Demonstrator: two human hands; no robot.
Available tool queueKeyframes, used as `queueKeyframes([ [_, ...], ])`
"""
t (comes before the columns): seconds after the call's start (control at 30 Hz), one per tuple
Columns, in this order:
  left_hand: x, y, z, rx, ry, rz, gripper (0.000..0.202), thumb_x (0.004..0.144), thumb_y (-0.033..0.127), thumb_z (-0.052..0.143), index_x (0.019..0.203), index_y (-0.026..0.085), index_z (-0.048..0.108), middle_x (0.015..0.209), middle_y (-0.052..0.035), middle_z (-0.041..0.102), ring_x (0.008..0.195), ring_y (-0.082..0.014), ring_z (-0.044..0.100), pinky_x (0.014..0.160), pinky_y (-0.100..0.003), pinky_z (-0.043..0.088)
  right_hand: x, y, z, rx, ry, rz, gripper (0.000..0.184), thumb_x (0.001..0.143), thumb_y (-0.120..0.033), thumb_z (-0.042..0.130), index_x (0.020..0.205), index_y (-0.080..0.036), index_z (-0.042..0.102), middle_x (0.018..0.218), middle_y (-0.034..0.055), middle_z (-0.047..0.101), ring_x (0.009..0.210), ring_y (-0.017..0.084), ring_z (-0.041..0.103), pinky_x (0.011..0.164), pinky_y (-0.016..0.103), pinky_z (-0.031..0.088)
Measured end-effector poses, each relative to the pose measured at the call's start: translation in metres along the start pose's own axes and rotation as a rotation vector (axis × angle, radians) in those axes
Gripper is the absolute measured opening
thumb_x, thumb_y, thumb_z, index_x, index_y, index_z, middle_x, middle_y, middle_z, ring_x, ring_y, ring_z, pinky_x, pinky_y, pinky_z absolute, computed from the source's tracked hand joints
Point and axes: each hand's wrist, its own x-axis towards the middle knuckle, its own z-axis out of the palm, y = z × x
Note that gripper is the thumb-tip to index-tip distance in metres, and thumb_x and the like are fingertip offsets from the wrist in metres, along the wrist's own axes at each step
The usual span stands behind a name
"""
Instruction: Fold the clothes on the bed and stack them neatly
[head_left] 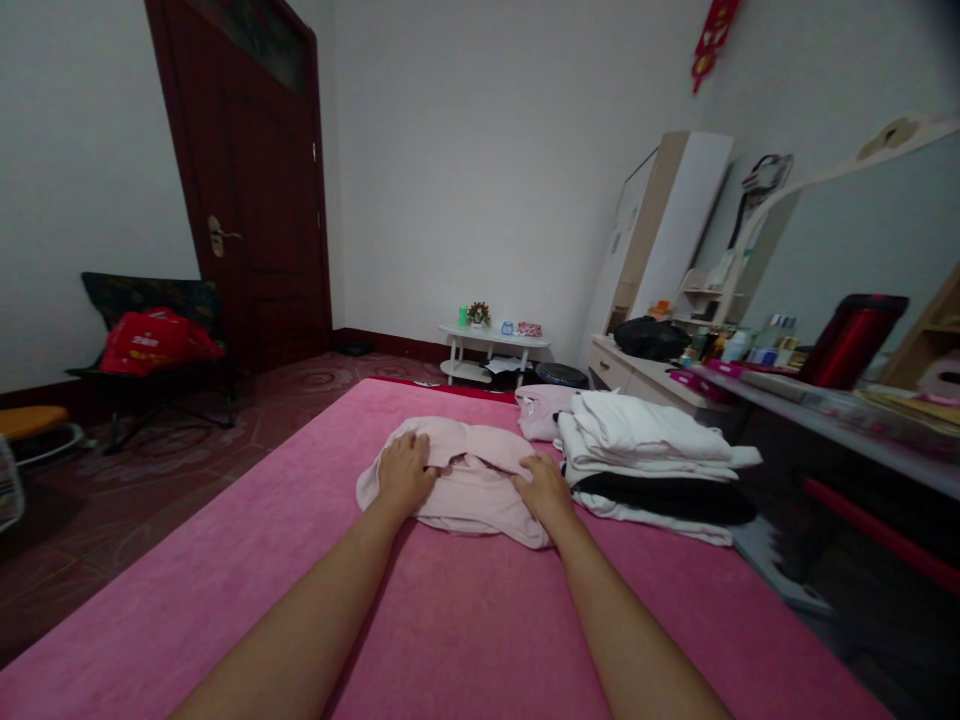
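Observation:
A pale pink folded garment (pixel 472 490) lies on the pink bed cover (pixel 465 610) in front of me; its exact kind does not show. My left hand (pixel 406 472) grips its left part, with the fingers over the fabric and the thumb at a gap between the layers. On the other side, my right hand (pixel 544 488) holds the right end, with its fingertips on the edge of the same fold. Close to the right hand is a stack of folded white clothes (pixel 645 435) with a black garment (pixel 667 495) low in it. A light pink folded garment (pixel 536 412) sits behind that stack.
To the right stands a dressing table (pixel 645 375) bearing bottles, a black bag (pixel 651 338) and a red object (pixel 855 340). A small white table (pixel 491 336) is against the far wall. On the left, a folding chair (pixel 150 290) carries a red bag (pixel 157 342) near the door (pixel 255 190).

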Motion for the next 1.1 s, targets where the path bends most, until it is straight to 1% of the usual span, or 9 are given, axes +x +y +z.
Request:
queueKeyframes([
  [0.07, 0.002, -0.005, 0.001, 0.013, -0.025, 0.007, 0.045, 0.079, 0.033, 0.061, 0.122, 0.023, 0.053, 0.122, -0.0106, 0.055, 0.114, -0.0267, 0.050, 0.094, -0.036, 0.038, -0.001, 0.000, -0.005, 0.011, -0.001, 0.000, 0.028, 0.083, -0.027, 0.051, 0.103, -0.018, 0.068, 0.114, 0.0099, 0.063, 0.109, 0.021, 0.056, 0.090, 0.027, 0.040],
  [0.2, 0.005, -0.010, 0.002, 0.004, -0.034, 0.011, 0.041, 0.077, 0.027, 0.060, 0.117, 0.024, 0.057, 0.115, -0.0081, 0.060, 0.111, -0.0247, 0.053, 0.092, -0.033, 0.040, 0.003, 0.004, -0.014, 0.094, 0.023, 0.058, 0.032, 0.086, -0.026, 0.042, 0.100, -0.018, 0.069, 0.096, 0.0083, 0.070, 0.091, 0.019, 0.062, 0.075, 0.025, 0.042],
  [0.43, 0.010, -0.018, 0.003, -0.053, -0.037, 0.003, 0.045, 0.076, 0.022, 0.060, 0.121, 0.024, 0.059, 0.119, -0.0071, 0.062, 0.112, -0.0224, 0.055, 0.095, -0.030, 0.040, 0.016, -0.006, -0.034, 0.532, 0.048, -0.035, 0.030, 0.076, -0.031, 0.046, 0.080, -0.013, 0.070, 0.076, 0.0043, 0.069, 0.075, 0.018, 0.060, 0.065, 0.024, 0.042],
  [0.57, 0.010, -0.020, 0.006, -0.072, -0.028, 0.012, 0.048, 0.074, 0.021, 0.060, 0.122, 0.024, 0.059, 0.119, -0.0067, 0.062, 0.112, -0.0224, 0.055, 0.095, -0.030, 0.040, 0.010, -0.026, -0.057, 0.727, -0.181, -0.153, 0.030, 0.073, -0.033, 0.053, 0.087, -0.011, 0.069, 0.083, 0.0059, 0.069, 0.078, 0.018, 0.062, 0.070, 0.026, 0.045],
  [0.63, 0.010, -0.020, 0.007, -0.073, -0.026, 0.018, 0.048, 0.074, 0.022, 0.060, 0.121, 0.024, 0.059, 0.119, -0.0065, 0.062, 0.112, -0.0227, 0.055, 0.096, -0.030, 0.040, 0.004, -0.032, -0.070, 0.676, -0.378, -0.221, 0.037, 0.068, -0.033, 0.063, 0.099, -0.012, 0.068, 0.094, 0.0081, 0.070, 0.086, 0.020, 0.063, 0.076, 0.029, 0.047],
  [0.73, 0.011, -0.020, 0.006, -0.068, -0.030, 0.020, 0.050, 0.072, 0.022, 0.060, 0.122, 0.024, 0.059, 0.118, -0.0068, 0.062, 0.112, -0.0231, 0.055, 0.096, -0.031, 0.040, -0.004, -0.033, -0.087, 0.365, -0.572, -0.247, 0.072, 0.053, -0.026, 0.079, 0.122, -0.016, 0.060, 0.117, 0.0117, 0.065, 0.103, 0.023, 0.061, 0.089, 0.033, 0.046],
  [0.83, 0.011, -0.019, 0.004, -0.072, -0.048, 0.014, 0.049, 0.072, 0.022, 0.061, 0.121, 0.023, 0.060, 0.117, -0.0073, 0.062, 0.113, -0.0232, 0.054, 0.097, -0.031, 0.039, -0.007, -0.029, -0.096, 0.021, -0.581, -0.185, 0.092, 0.045, -0.015, 0.082, 0.132, -0.020, 0.054, 0.131, 0.0123, 0.057, 0.117, 0.027, 0.055, 0.099, 0.034, 0.040],
  [0.97, 0.008, -0.016, 0.002, -0.071, -0.038, 0.009, 0.043, 0.073, 0.024, 0.061, 0.116, 0.024, 0.061, 0.119, -0.0078, 0.061, 0.114, -0.0234, 0.052, 0.097, -0.032, 0.038, -0.003, -0.017, -0.092, -0.154, -0.580, -0.103, 0.095, 0.043, -0.011, 0.081, 0.133, -0.020, 0.053, 0.137, 0.0136, 0.052, 0.122, 0.029, 0.053, 0.102, 0.034, 0.038],
  [1.1, 0.005, -0.015, -0.004, 0.053, 0.044, -0.200, 0.049, 0.072, 0.038, 0.064, 0.117, 0.021, 0.059, 0.135, -0.0149, 0.047, 0.126, -0.0324, 0.042, 0.100, -0.045, 0.034, 0.003, 0.000, -0.076, -0.228, -0.537, -0.014, 0.097, 0.042, -0.018, 0.083, 0.133, -0.021, 0.053, 0.133, 0.0146, 0.056, 0.121, 0.032, 0.053, 0.099, 0.038, 0.040],
])
